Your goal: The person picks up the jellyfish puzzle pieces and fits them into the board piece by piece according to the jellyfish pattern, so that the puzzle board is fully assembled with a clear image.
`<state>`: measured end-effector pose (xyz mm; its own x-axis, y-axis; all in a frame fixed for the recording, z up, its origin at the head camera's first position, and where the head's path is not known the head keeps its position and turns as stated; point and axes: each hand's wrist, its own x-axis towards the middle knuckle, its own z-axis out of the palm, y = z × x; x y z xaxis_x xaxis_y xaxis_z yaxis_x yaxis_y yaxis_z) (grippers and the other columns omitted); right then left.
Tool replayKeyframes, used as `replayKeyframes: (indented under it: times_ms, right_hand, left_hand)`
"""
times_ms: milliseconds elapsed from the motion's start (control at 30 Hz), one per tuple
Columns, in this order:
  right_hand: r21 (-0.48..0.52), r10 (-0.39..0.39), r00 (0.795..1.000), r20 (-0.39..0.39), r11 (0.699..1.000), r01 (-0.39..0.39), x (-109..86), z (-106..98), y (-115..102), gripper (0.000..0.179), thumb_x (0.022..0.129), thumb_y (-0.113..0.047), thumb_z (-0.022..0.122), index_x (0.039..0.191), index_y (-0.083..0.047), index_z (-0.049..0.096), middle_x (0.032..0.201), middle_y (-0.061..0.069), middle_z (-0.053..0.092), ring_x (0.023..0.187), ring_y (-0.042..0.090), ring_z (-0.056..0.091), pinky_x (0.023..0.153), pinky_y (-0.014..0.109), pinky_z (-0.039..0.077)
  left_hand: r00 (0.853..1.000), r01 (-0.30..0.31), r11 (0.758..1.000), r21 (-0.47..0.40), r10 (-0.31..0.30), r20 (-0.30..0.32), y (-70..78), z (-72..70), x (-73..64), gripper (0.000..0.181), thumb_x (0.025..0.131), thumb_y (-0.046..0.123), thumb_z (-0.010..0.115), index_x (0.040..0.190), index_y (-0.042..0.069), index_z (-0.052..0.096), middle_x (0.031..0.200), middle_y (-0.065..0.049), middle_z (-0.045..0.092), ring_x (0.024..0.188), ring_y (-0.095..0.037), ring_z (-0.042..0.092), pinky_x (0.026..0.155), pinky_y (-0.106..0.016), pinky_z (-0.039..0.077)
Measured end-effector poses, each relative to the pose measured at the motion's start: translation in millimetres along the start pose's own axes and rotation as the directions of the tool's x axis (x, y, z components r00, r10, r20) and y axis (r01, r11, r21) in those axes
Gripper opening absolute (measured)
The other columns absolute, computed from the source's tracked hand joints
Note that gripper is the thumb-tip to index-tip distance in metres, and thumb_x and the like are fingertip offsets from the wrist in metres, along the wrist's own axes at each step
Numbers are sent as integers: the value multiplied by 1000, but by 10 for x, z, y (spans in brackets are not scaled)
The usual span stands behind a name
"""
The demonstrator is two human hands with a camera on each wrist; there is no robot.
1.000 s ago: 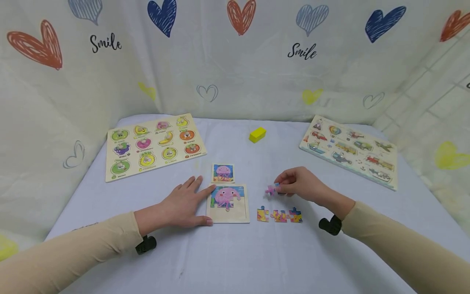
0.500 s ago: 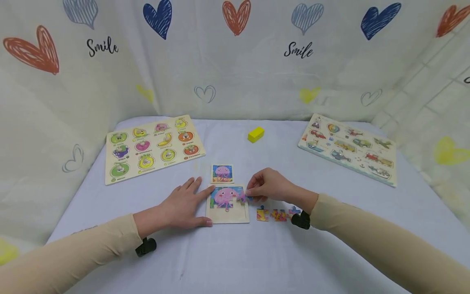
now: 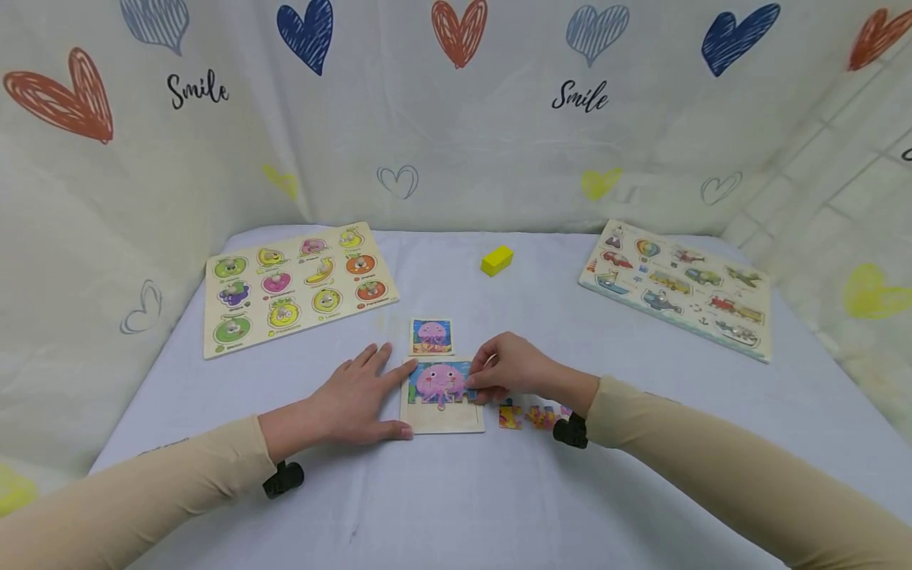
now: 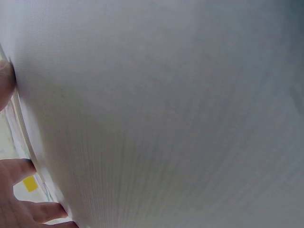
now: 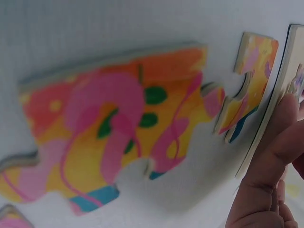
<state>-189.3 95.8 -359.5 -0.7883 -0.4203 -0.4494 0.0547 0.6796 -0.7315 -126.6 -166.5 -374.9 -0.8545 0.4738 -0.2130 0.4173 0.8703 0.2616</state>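
The wooden puzzle tray (image 3: 443,422) lies at the table's middle, its upper part filled with pink jellyfish pieces and its lower part bare wood. My left hand (image 3: 351,397) lies with fingers spread beside it, forefinger and thumb touching its left edge. At the tray's right side, my right hand (image 3: 509,366) pinches a jigsaw piece (image 3: 469,394) against the end of the jellyfish row; the fingers partly hide it. A small jellyfish picture card (image 3: 431,338) touches the tray's top edge. Loose orange and pink jigsaw pieces (image 5: 123,123) lie right of the tray, partly behind the right wrist camera.
A fruit puzzle board (image 3: 302,286) rests at the back left. On the back right is a vehicle puzzle board (image 3: 677,291). Between them sits a yellow block (image 3: 496,260). A curtain (image 3: 499,142) printed with hearts hangs behind the white-clothed table (image 3: 427,507).
My right hand has carried the jigsaw piece leftward from beside the tray onto its right side, where it now lines up with the jellyfish. The left hand has stayed in place.
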Motion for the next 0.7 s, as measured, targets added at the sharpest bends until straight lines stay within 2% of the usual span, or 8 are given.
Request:
replayKeyframes:
  times_ms: [233,467,700]
  right_hand:
    - [0,19,1000,-5,1000,-19,-2,26,-37,14,93,-14,76,90,-2,69,72,6,74,59,11,69,59,23,55]
    - [-122,40,999,-34,992,-44,-5,45,-134,15,92,-16,78,85,-5,70,70,5,73,58,11,67,58,21,54]
    - [-168,76,995,-63,982,-85,3,63,-193,15,90,-17,80,85,-6,71,71,6,71,58,12,68,58,19,54]
  left_hand:
    - [1000,10,1000,-8,-10,5,6,-4,-1,94,86,61,73,160,15,36,164,-29,26,151,-52,26,115,-68,33]
    - [1000,13,1000,3,-13,1,10,0,1,94,86,62,73,160,16,37,164,-29,27,151,-52,27,115,-68,33]
    - [1000,14,1000,5,-14,3,11,1,5,94,86,61,73,160,16,36,164,-29,26,151,-52,26,115,-68,33]
